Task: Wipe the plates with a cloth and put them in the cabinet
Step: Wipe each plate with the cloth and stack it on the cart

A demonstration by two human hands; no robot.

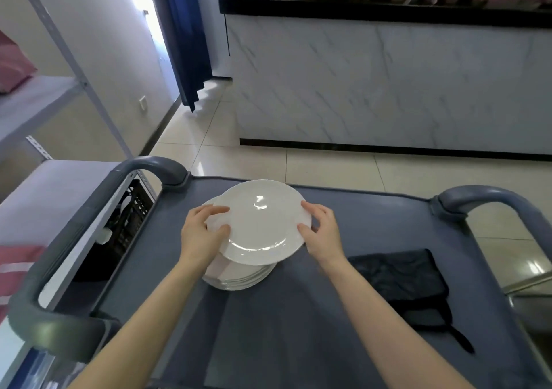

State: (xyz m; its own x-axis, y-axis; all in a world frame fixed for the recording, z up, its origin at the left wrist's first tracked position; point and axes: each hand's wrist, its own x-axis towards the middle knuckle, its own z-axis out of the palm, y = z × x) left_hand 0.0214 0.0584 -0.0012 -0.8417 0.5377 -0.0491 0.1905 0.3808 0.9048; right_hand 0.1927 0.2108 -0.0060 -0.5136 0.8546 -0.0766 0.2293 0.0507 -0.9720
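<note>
Left hand (pixel 203 234) and right hand (pixel 322 233) fingers clamped opposite rims of the round white ceramic plate (pixel 263 224); level lift off the white plate stack (pixel 242 279) seemed advisable.

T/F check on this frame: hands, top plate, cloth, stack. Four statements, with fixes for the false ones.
1. The left hand and right hand both hold the top plate by its rim. True.
2. The cloth is in the right hand. False: it lies on the cart, right of the stack.
3. The stack sits on the cart. True.
4. The cloth is white. False: it is dark.
</note>
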